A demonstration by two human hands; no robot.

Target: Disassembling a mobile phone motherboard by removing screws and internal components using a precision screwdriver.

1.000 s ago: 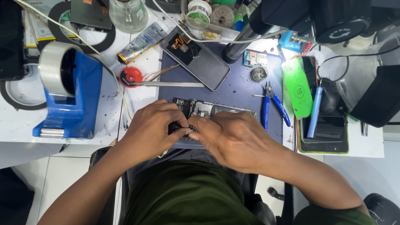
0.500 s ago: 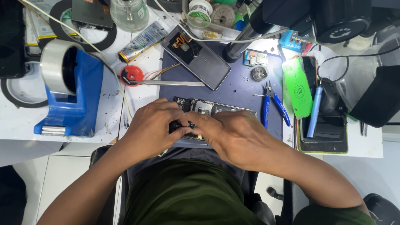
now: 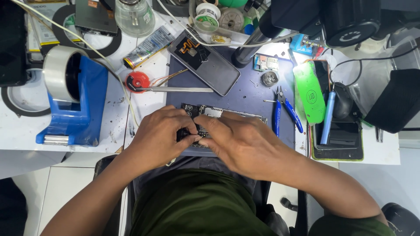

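Both hands over an opened phone at the near edge of the purple mat, left hand and right hand fingertips pinched together on a small dark part inside it, blue pliers just right, tweezers behind, blue tape dispenser far left

Opened phone I'm on: dark, back off, internals exposed, lying flat along the near edge of the blue-grey mat, near half hidden.

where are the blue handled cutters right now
In the head view, the blue-handled cutters lie on the purple mat, right of the opened phone, beside the green tool.
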